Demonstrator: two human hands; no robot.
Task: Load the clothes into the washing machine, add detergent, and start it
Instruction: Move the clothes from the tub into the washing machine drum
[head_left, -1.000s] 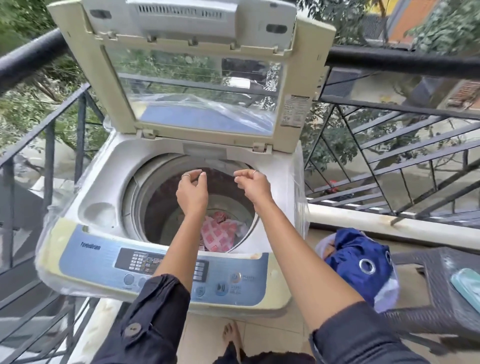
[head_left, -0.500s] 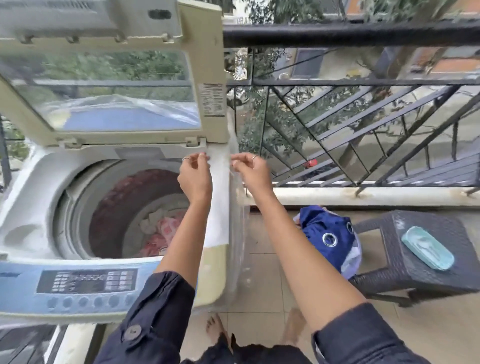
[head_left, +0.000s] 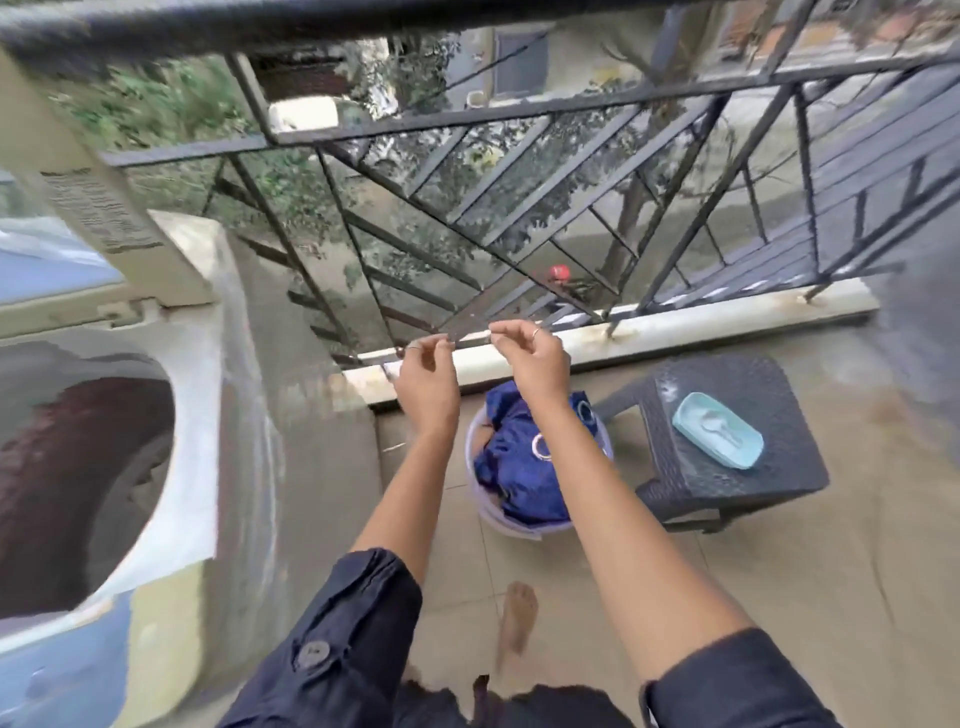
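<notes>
While both arms stretch out over the tiled balcony floor, the left hand (head_left: 426, 384) and the right hand (head_left: 537, 361) hang in the air side by side, close together but not touching. Each hand has its fingers curled, with the thumb tip pressed against the forefinger. Nothing can be made out between the fingertips. A ring shows on each hand, and dark sleeves (head_left: 332, 649) are rolled up past the elbows.

Below and just beyond the hands stands a pale bucket (head_left: 496, 519) on the floor, against the kerb (head_left: 675, 325) under the black railing (head_left: 519, 171). Blue clothes (head_left: 524, 467) with metal eyelets are heaped in the bucket, partly hidden by the right forearm.

At the left edge stands the washing machine (head_left: 208, 415), heavily blurred, with its lid (head_left: 130, 249) raised. The round drum opening (head_left: 78, 493) shows a dark reddish mass inside, too smeared to tell what it is. A blue control panel (head_left: 62, 675) sits at its near corner.

To the right of the bucket is a dark woven stool (head_left: 727, 509). A pale blue tray (head_left: 691, 415) lies on the stool top, with a small white scoop-like thing (head_left: 719, 431) in it. One bare foot (head_left: 517, 618) is planted on the tiles between the forearms.
</notes>
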